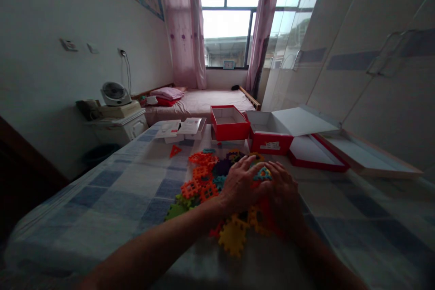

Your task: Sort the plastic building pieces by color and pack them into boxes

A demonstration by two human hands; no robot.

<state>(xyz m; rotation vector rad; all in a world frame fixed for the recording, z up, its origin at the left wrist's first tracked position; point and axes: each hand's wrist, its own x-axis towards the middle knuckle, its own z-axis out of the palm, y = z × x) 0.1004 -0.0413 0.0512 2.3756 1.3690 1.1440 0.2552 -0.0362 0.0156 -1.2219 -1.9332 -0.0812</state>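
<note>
Hands [243,183] together over multicoloured toothed plastic pieces [204,175], can't tell if gripping, red cardboard box [257,142] has an unreadable white label [272,145].

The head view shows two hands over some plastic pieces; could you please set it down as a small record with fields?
left hand: over heaped toothed plastic pieces; grip unclear
right hand: beside the left, over the same heap; grip unclear
piece colours: orange, yellow, green, teal among them
surface: checked cloth
orange-red triangle: apart, left of the heap
red-sided box: open-topped, beyond the heap
</note>
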